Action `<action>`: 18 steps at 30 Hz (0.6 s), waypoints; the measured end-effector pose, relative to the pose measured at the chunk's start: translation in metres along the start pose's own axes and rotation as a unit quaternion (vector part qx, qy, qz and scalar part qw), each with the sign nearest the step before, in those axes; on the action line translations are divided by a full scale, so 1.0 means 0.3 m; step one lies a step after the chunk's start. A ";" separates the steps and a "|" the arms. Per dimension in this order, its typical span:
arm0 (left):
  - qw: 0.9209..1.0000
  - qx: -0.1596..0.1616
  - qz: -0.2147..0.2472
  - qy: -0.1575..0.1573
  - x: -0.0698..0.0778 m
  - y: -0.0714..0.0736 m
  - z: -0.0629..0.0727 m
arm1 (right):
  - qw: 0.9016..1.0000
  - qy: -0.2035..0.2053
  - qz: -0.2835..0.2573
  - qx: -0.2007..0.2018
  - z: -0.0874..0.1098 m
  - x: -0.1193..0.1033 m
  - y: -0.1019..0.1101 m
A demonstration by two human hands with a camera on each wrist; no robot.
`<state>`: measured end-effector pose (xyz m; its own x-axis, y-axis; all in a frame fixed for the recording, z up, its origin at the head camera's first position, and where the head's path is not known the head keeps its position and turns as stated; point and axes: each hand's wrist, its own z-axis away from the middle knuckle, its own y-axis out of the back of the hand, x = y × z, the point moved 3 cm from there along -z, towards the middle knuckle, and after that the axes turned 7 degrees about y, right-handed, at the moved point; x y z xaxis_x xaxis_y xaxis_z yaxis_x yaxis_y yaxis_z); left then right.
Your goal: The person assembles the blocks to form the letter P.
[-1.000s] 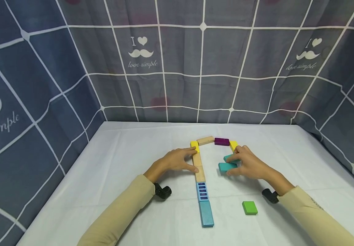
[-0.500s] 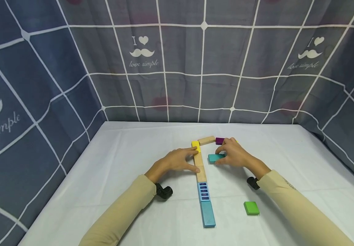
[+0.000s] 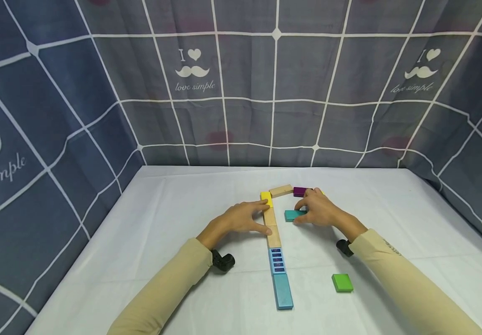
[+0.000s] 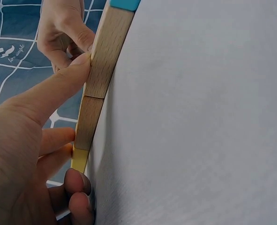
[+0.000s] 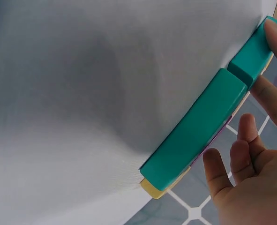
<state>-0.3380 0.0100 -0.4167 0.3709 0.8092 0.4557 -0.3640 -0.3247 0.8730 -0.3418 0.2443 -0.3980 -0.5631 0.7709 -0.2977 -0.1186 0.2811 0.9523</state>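
Observation:
My left hand (image 3: 245, 217) rests along a row of blocks, thumb touching the side of a wooden block (image 4: 108, 51) and fingers by the yellow block (image 3: 267, 199) at the far end. Another wooden block (image 4: 89, 122) lies between those two. To the right of this row, my right hand (image 3: 322, 210) pinches a small teal block (image 5: 253, 56) between thumb and index finger. A second, longer-looking teal block (image 5: 192, 133) lies end to end with it in the right wrist view; in the head view my hand hides it.
At the back, a tilted wooden block (image 3: 281, 191) meets a purple block (image 3: 301, 191), with a yellow block (image 5: 152, 189) mostly hidden. A blue block with dark windows (image 3: 277, 260) and a plain blue block (image 3: 282, 291) continue the row nearer. One green block (image 3: 343, 283) lies front right.
My right hand has moved left and slightly away with the teal block, toward the row, then nearly stopped. My left hand has stayed in place.

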 end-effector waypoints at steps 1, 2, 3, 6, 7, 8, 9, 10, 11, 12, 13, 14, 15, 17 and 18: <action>1.000 0.000 0.000 0.000 0.000 -0.001 0.000 | 1.000 -0.002 -0.001 -0.001 0.001 0.000 -0.001; 1.000 0.000 0.000 -0.001 0.000 -0.001 0.000 | 1.000 -0.002 -0.002 -0.001 0.003 0.000 -0.001; 1.000 0.000 0.001 -0.001 0.000 -0.002 0.001 | 1.000 -0.001 -0.002 0.000 0.006 -0.001 -0.001; 1.000 0.000 0.003 -0.003 0.000 -0.003 0.001 | 1.000 0.005 -0.009 0.008 0.027 -0.010 0.007; 1.000 0.000 0.004 -0.003 0.000 -0.004 0.001 | 1.000 0.011 -0.014 0.013 0.038 -0.016 0.011; 1.000 0.000 0.005 -0.004 0.000 -0.005 0.000 | 0.999 0.019 -0.021 0.017 0.053 -0.023 0.017; 1.000 0.001 0.005 -0.004 0.000 -0.006 0.000 | 0.999 0.025 -0.030 0.019 0.070 -0.032 0.023; 1.000 0.000 0.005 -0.005 0.001 -0.006 0.000 | 0.999 0.032 -0.039 0.019 0.091 -0.041 0.029; 1.000 0.001 0.004 -0.005 0.001 -0.006 -0.001 | 0.998 0.038 -0.046 0.018 0.115 -0.050 0.034; 1.000 0.001 0.003 -0.005 0.001 -0.006 -0.001 | 0.998 0.042 -0.054 0.013 0.141 -0.058 0.038; 1.000 0.001 0.002 -0.005 0.001 -0.006 -0.001 | 0.997 0.047 -0.061 0.007 0.169 -0.067 0.041; 1.000 0.002 0.001 -0.004 0.001 -0.005 -0.002 | 0.997 0.050 -0.067 -0.001 0.199 -0.074 0.043; 1.000 0.001 0.000 -0.003 0.001 -0.005 -0.002 | 0.996 0.051 -0.071 -0.011 0.228 -0.080 0.044; 1.000 0.001 -0.002 -0.001 0.002 -0.004 -0.002 | 0.996 0.049 -0.075 -0.030 0.283 -0.090 0.040; 1.000 0.000 -0.002 0.000 0.002 -0.003 -0.002 | 0.995 0.048 -0.077 -0.037 0.308 -0.096 0.037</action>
<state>-0.3379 0.0111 -0.4173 0.3724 0.8108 0.4516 -0.3621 -0.3211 0.8751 -0.2512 0.2780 -0.3850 -0.6089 0.6627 -0.4360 -0.2680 0.3455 0.8993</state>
